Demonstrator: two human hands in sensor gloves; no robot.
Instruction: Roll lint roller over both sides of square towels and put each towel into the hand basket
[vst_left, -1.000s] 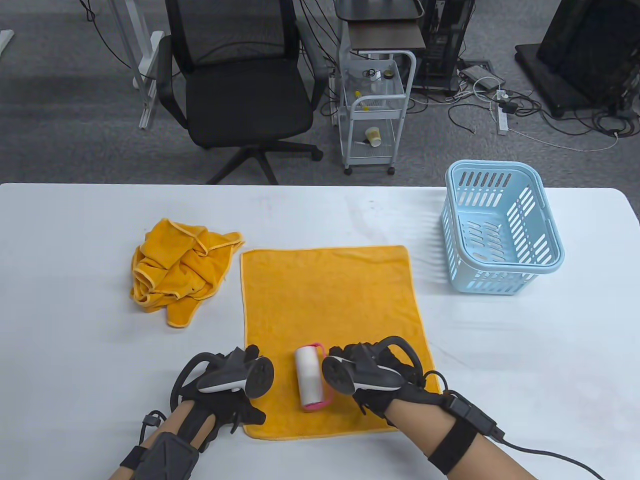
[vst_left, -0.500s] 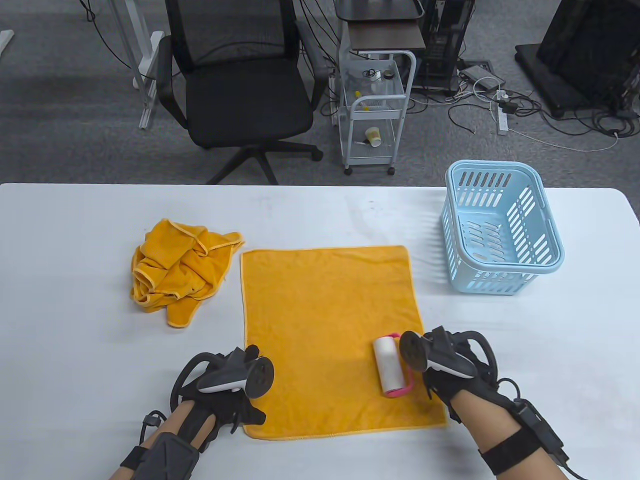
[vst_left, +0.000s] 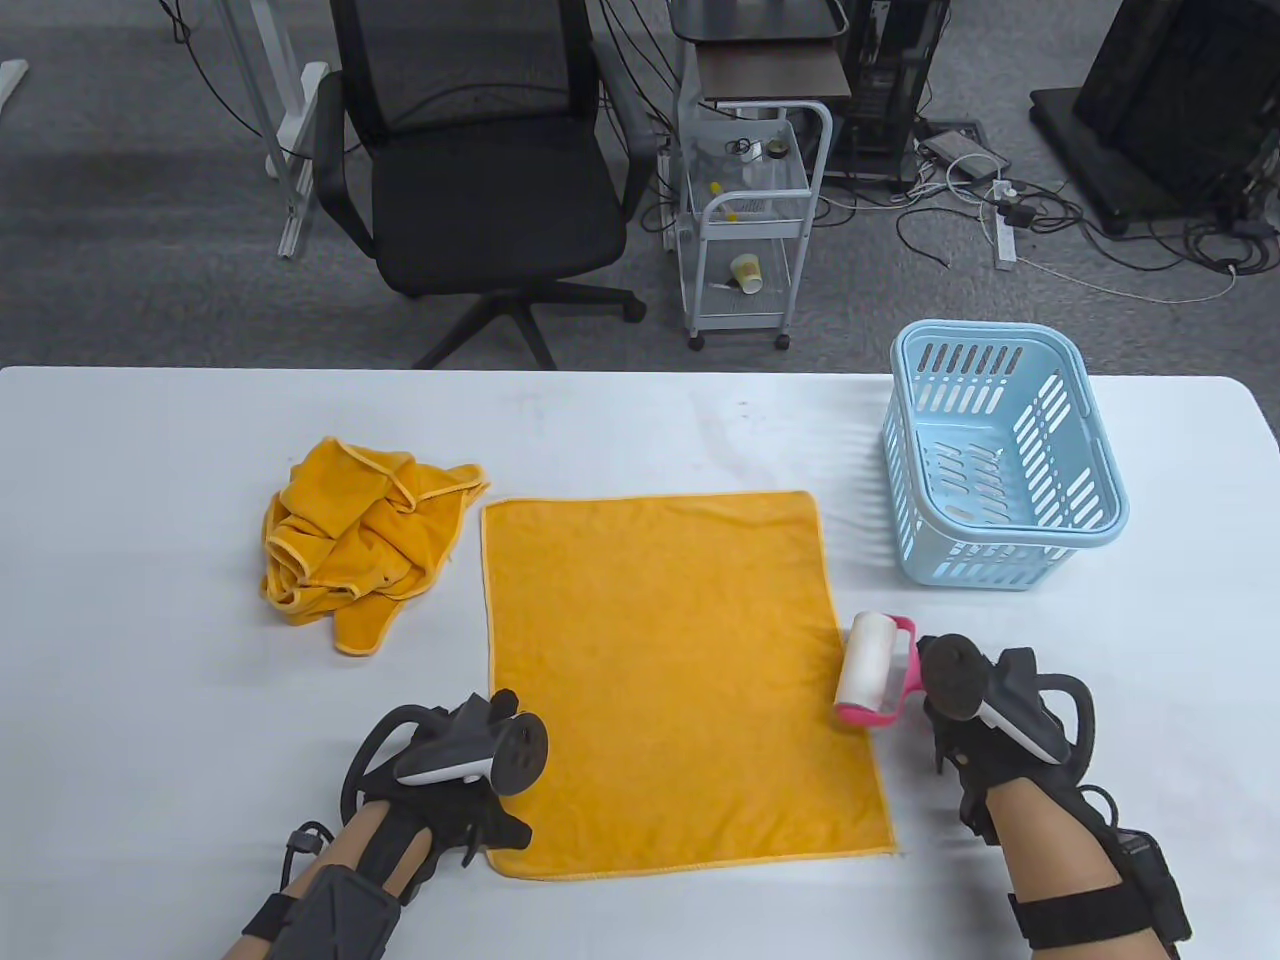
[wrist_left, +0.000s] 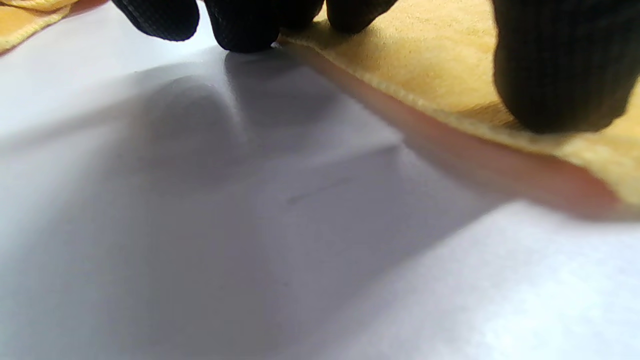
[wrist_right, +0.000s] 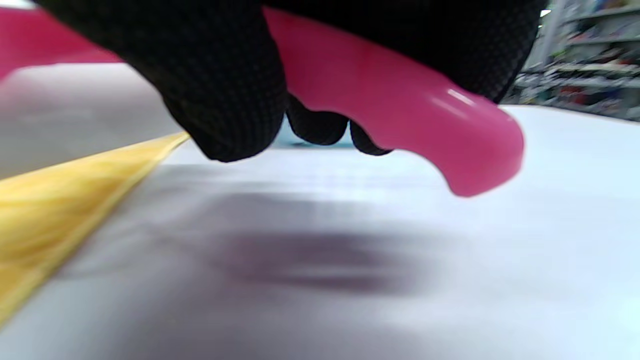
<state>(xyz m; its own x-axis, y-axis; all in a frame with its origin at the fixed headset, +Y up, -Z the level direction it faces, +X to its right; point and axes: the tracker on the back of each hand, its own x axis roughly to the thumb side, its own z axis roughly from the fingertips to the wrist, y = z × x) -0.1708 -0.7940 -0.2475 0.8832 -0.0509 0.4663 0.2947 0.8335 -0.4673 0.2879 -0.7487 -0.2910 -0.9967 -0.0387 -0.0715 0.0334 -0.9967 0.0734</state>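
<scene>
Trackers hide both hands' fingers from above; lint roller (vst_left: 872, 668) handle (wrist_right: 400, 100) top is cropped.

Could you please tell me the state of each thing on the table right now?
Flat towel: spread out, near corner pinned by left hand.
Second towel: crumpled.
Lint roller: gripped by right hand, beside the towel's right edge.
Basket: upright, no towels inside.
</scene>
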